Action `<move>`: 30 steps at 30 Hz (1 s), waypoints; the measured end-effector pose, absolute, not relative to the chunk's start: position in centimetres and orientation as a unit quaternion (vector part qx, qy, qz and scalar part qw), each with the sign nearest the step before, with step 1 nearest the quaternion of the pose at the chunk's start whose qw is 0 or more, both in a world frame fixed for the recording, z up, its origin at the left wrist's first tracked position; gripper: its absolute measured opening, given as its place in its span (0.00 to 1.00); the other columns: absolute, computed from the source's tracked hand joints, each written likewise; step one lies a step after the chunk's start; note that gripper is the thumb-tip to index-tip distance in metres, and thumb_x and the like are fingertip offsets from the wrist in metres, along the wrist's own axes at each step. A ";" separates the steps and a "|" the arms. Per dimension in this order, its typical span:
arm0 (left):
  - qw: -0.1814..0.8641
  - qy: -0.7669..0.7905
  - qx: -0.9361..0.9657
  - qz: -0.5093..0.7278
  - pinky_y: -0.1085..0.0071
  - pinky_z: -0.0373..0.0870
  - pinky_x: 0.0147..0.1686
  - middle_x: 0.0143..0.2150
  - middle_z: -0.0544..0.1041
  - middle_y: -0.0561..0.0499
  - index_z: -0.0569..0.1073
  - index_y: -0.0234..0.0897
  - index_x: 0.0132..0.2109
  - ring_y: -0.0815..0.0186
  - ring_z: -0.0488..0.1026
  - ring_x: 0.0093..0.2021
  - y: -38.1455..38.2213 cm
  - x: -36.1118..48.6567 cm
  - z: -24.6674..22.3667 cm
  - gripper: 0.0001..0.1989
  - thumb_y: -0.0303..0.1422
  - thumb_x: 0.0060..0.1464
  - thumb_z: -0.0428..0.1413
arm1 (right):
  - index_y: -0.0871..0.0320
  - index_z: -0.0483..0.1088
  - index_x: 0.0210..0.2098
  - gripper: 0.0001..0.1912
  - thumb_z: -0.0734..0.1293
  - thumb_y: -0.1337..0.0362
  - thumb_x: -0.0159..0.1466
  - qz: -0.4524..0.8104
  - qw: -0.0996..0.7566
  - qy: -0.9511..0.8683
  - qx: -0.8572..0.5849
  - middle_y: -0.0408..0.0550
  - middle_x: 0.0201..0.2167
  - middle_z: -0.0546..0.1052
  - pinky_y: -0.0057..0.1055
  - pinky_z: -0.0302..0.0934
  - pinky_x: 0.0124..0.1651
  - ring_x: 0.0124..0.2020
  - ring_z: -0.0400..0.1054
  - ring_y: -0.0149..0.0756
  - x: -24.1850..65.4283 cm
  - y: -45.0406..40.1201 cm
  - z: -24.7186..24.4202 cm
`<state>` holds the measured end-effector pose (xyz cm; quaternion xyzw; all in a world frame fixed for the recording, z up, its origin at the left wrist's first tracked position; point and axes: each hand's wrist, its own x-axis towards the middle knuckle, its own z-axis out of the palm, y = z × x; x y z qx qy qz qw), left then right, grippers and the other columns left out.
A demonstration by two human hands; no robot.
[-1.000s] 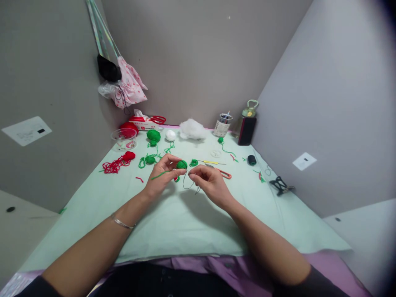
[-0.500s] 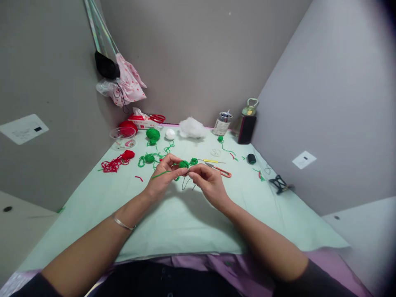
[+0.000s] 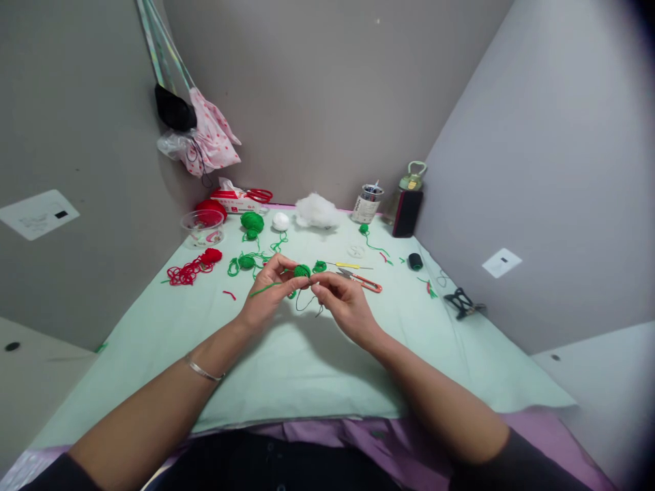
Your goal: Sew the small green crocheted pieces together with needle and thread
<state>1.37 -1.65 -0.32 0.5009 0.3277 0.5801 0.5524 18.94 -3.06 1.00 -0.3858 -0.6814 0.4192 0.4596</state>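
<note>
Between the fingers of my left hand (image 3: 269, 290) is a small green crocheted piece (image 3: 301, 271), with a green yarn end lying across that hand. My right hand (image 3: 342, 300) pinches at the near edge of the piece, its thumb and forefinger closed where a dark thread (image 3: 299, 305) meets the work. The thread hangs below in a loose loop; any needle at the fingertips is too small to make out. Just beyond my right hand lie orange-handled thread snips (image 3: 366, 281) and a yellow-handled crochet hook (image 3: 348, 265).
Green yarn balls (image 3: 252, 223), red yarn (image 3: 192, 269), a clear tub (image 3: 203, 228), white stuffing (image 3: 316, 211) and a tissue box (image 3: 233, 202) with red scissors (image 3: 258, 196) sit beyond. To the right are a pen cup (image 3: 367, 204), phone (image 3: 408, 213), black thread spool (image 3: 415, 261) and black stand (image 3: 462, 303).
The green piece has turned slightly between my fingers, and the dark thread loop below it hangs wider. Both hands stay nearly in place.
</note>
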 end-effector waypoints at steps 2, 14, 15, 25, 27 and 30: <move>0.551 0.333 0.499 0.580 0.72 0.62 0.31 0.29 0.75 0.57 0.68 0.40 0.38 0.68 0.73 0.31 -1.6 1.3 -0.3 0.18 0.35 0.48 0.70 | 0.57 0.76 0.40 0.12 0.68 0.55 0.65 0.420 0.457 -0.683 -0.385 0.43 0.27 0.71 0.30 0.56 0.29 0.26 0.61 0.31 18.9 -3.1 1.0; 0.581 0.322 0.473 0.579 0.72 0.63 0.34 0.32 0.74 0.57 0.67 0.40 0.36 0.69 0.70 0.32 -1.9 2.0 -0.3 0.19 0.35 0.45 0.70 | 0.56 0.70 0.32 0.13 0.68 0.54 0.65 0.388 0.491 -0.677 -0.387 0.42 0.25 0.70 0.30 0.57 0.31 0.26 0.60 0.31 18.3 -2.9 0.4; 0.580 0.322 0.475 0.578 0.72 0.63 0.34 0.32 0.74 0.57 0.67 0.40 0.36 0.69 0.70 0.32 -1.9 2.0 -0.3 0.19 0.35 0.45 0.70 | 0.56 0.69 0.31 0.13 0.69 0.53 0.64 0.386 0.492 -0.677 -0.388 0.42 0.25 0.70 0.30 0.57 0.31 0.26 0.60 0.31 18.3 -2.8 0.4; 0.514 0.359 0.521 0.580 0.71 0.65 0.34 0.38 0.75 0.54 0.76 0.42 0.45 0.68 0.71 0.34 -1.7 1.3 -0.5 0.15 0.33 0.49 0.68 | 0.56 0.66 0.37 0.14 0.71 0.55 0.61 0.526 0.433 -0.640 -0.355 0.38 0.25 0.71 0.29 0.61 0.31 0.25 0.65 0.29 18.8 -2.0 1.0; 0.507 0.365 0.534 0.570 0.70 0.65 0.34 0.35 0.75 0.54 0.76 0.40 0.43 0.68 0.70 0.33 -1.6 1.3 -0.5 0.14 0.33 0.49 0.68 | 0.56 0.65 0.39 0.14 0.72 0.56 0.61 0.549 0.438 -0.620 -0.350 0.38 0.25 0.72 0.29 0.63 0.32 0.26 0.66 0.29 18.9 -2.0 1.0; 0.521 0.364 0.544 0.548 0.68 0.68 0.37 0.35 0.77 0.53 0.76 0.39 0.43 0.66 0.73 0.34 -1.5 1.3 -0.6 0.15 0.34 0.48 0.69 | 0.55 0.65 0.42 0.16 0.72 0.55 0.61 0.585 0.441 -0.593 -0.334 0.40 0.28 0.74 0.32 0.67 0.36 0.29 0.70 0.32 19.2 -1.9 1.0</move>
